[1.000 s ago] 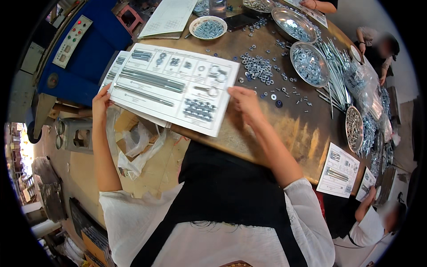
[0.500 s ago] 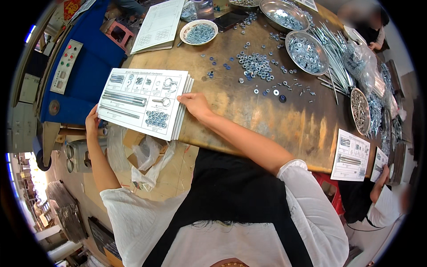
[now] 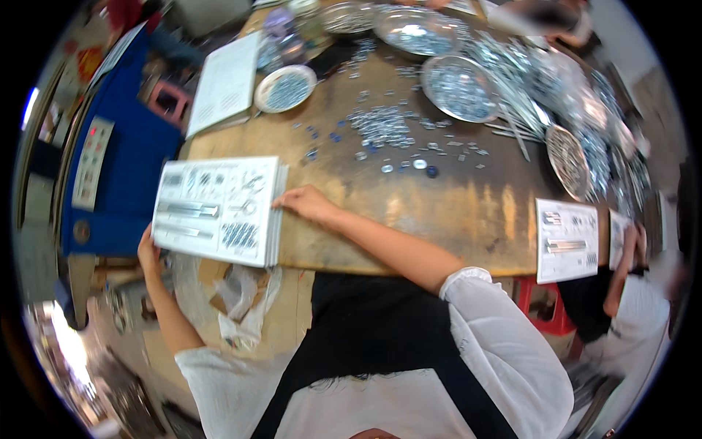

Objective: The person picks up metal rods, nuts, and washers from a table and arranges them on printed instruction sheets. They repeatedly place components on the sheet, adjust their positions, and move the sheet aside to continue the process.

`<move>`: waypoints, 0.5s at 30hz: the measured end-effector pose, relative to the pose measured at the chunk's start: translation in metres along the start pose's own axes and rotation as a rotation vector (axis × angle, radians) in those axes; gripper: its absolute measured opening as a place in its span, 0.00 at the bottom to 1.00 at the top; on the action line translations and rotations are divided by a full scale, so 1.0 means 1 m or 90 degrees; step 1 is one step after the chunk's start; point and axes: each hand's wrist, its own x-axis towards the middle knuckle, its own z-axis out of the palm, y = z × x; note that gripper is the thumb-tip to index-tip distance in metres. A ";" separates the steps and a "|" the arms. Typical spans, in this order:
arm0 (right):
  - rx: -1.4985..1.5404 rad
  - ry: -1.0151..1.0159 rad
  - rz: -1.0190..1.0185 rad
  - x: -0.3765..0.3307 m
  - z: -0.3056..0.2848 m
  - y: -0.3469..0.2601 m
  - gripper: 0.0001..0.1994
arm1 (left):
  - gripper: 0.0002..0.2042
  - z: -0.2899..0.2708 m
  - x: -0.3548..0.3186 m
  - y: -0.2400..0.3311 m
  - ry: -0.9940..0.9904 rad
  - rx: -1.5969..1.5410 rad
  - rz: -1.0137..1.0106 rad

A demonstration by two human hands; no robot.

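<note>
Holding a stack of printed sheets at the near left corner of the table: left hand at its left edge, right hand against its right; cannot tell firm pinch from light contact. Probably best squared with even side pressure. Farther right, strewn with small metal parts.

Hands at sides of sheet stack; blurred parts, perhaps nuts, on table.

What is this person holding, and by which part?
A stack of printed sheets: the left hand is at its lower left corner, the right hand at its right edge.
</note>
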 end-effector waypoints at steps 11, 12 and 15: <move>-0.564 0.968 -0.260 -0.323 -0.353 -0.038 0.14 | 0.11 -0.061 0.011 -0.004 0.323 0.134 0.281; -0.589 1.104 -0.223 -0.393 -0.387 -0.017 0.14 | 0.11 -0.047 0.003 0.007 0.326 0.152 0.312; -0.418 1.419 -0.086 -0.548 -0.409 -0.003 0.20 | 0.11 0.031 -0.035 0.049 0.256 0.142 0.380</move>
